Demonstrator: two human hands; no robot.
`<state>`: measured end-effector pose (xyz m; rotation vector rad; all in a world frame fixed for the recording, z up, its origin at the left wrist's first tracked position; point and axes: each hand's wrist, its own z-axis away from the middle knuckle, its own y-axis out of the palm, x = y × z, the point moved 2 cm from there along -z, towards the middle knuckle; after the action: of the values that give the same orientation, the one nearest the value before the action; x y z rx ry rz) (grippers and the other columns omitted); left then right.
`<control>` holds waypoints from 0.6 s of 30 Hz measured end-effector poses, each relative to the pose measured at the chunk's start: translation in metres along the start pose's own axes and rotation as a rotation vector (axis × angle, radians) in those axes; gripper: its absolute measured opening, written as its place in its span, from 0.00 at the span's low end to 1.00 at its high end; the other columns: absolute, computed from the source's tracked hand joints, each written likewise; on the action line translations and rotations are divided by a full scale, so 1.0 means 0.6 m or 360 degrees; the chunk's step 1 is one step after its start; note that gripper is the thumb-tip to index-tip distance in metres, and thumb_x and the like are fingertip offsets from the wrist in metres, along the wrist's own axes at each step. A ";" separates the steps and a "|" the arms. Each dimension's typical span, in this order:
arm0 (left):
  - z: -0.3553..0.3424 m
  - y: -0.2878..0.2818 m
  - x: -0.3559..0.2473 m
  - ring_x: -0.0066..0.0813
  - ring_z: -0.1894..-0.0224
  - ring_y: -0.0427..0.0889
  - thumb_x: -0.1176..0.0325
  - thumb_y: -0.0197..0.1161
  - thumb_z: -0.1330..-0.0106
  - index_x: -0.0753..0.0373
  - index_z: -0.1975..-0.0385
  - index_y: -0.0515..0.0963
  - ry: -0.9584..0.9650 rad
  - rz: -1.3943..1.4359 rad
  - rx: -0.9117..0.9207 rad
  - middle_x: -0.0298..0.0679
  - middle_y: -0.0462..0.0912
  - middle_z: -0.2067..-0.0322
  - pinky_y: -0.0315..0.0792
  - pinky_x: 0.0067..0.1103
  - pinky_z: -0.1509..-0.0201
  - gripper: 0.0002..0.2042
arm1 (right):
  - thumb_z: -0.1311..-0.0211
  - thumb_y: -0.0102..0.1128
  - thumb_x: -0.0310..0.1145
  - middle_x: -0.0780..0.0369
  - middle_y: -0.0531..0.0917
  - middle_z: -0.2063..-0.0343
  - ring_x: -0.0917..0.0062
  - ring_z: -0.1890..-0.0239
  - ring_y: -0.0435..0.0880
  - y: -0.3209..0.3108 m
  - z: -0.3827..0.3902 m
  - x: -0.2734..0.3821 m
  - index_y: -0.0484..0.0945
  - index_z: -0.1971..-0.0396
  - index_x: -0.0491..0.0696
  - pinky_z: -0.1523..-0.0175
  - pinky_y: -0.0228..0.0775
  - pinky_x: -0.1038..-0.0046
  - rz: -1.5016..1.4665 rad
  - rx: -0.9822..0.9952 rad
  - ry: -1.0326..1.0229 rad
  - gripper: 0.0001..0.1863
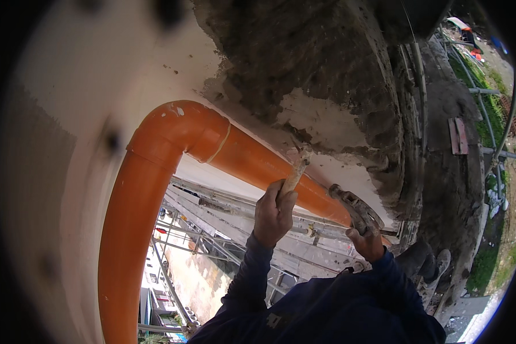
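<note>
My left hand (pixel 274 211) is closed around the pale, plaster-caked handle of a hand tool (pixel 295 175). The tool's narrow dark end points up at the wall, just above the orange pipe (pixel 252 156); its working end is too small to make out. My right hand (pixel 368 243) grips a dirty grey-brown tool with a looped, handle-like shape (pixel 356 207). This second tool lies over the lower right end of the pipe, close to the wall. The pipe runs down at the left, bends at an elbow (pixel 180 123) and slopes toward my right hand.
Dark wet render (pixel 315 51) covers part of the pale wall (pixel 137 63). Below the pipe are scaffold boards (pixel 223 209) and metal tubes (pixel 183 298), with ground far beneath. To the right, a dirty ledge (pixel 450 183) carries a flat reddish piece (pixel 457 136). Scaffold poles (pixel 487 120) stand beyond it.
</note>
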<state>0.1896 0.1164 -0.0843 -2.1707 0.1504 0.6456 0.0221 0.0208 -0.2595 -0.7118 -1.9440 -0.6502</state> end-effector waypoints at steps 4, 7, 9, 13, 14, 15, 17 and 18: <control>-0.065 -0.016 -0.005 0.25 0.79 0.68 0.66 0.55 0.28 0.68 0.60 0.73 0.0066 -0.0058 -0.0015 0.39 0.71 0.80 0.66 0.24 0.75 0.10 | 0.31 0.48 0.59 0.63 0.72 0.77 0.83 0.80 0.67 0.012 -0.030 0.035 0.70 0.58 0.41 0.75 0.60 0.80 -0.0488 -0.0032 -0.0023 0.30; -0.083 -0.027 0.018 0.37 0.80 0.74 0.66 0.56 0.29 0.67 0.60 0.72 -0.0016 -0.0112 -0.0035 0.45 0.75 0.79 0.69 0.29 0.75 0.09 | 0.30 0.45 0.60 0.65 0.69 0.82 0.84 0.84 0.64 0.040 -0.067 0.091 0.68 0.65 0.43 0.80 0.56 0.80 -0.0632 -0.0117 -0.0177 0.29; -0.086 -0.034 0.035 0.38 0.81 0.74 0.66 0.56 0.29 0.66 0.60 0.72 -0.0055 -0.0136 -0.0065 0.46 0.74 0.80 0.69 0.29 0.76 0.09 | 0.30 0.45 0.60 0.65 0.68 0.82 0.84 0.84 0.65 0.055 -0.074 0.080 0.68 0.65 0.43 0.80 0.55 0.80 -0.0591 -0.0081 -0.0152 0.29; -0.095 -0.039 0.056 0.45 0.80 0.76 0.66 0.56 0.29 0.65 0.62 0.72 0.0079 -0.0291 -0.0150 0.48 0.75 0.79 0.70 0.31 0.75 0.08 | 0.35 0.49 0.64 0.63 0.69 0.83 0.83 0.84 0.66 0.071 -0.083 0.084 0.69 0.66 0.43 0.80 0.56 0.80 -0.0523 -0.0229 -0.0252 0.33; -0.091 -0.039 0.055 0.47 0.79 0.76 0.66 0.56 0.29 0.65 0.63 0.72 0.0107 -0.0312 -0.0184 0.48 0.76 0.78 0.71 0.32 0.75 0.08 | 0.38 0.53 0.66 0.62 0.70 0.83 0.82 0.84 0.66 0.072 -0.088 0.099 0.70 0.66 0.43 0.81 0.57 0.79 -0.0595 -0.0214 -0.0301 0.34; -0.091 -0.037 0.054 0.49 0.78 0.77 0.66 0.56 0.29 0.65 0.63 0.72 0.0136 -0.0328 -0.0214 0.49 0.76 0.78 0.71 0.33 0.75 0.08 | 0.40 0.55 0.67 0.62 0.70 0.83 0.81 0.85 0.67 0.079 -0.094 0.102 0.71 0.67 0.43 0.81 0.58 0.79 -0.0773 -0.0262 -0.0459 0.35; -0.098 -0.040 0.058 0.50 0.77 0.78 0.66 0.56 0.29 0.64 0.63 0.73 0.0179 -0.0363 -0.0205 0.49 0.77 0.77 0.71 0.34 0.75 0.07 | 0.45 0.60 0.69 0.60 0.71 0.83 0.80 0.85 0.68 0.099 -0.106 0.109 0.72 0.68 0.43 0.82 0.60 0.77 -0.1132 -0.0351 -0.0776 0.37; -0.102 -0.040 0.059 0.51 0.77 0.79 0.66 0.56 0.30 0.64 0.63 0.73 0.0202 -0.0379 -0.0203 0.49 0.78 0.77 0.71 0.35 0.75 0.07 | 0.48 0.62 0.69 0.59 0.72 0.83 0.79 0.85 0.68 0.111 -0.116 0.115 0.72 0.68 0.44 0.83 0.61 0.76 -0.1255 -0.0394 -0.0813 0.37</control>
<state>0.2522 0.0889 -0.0538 -2.3071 -0.0839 0.3912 0.0827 0.0334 -0.1586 -0.2296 -2.6671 -1.2966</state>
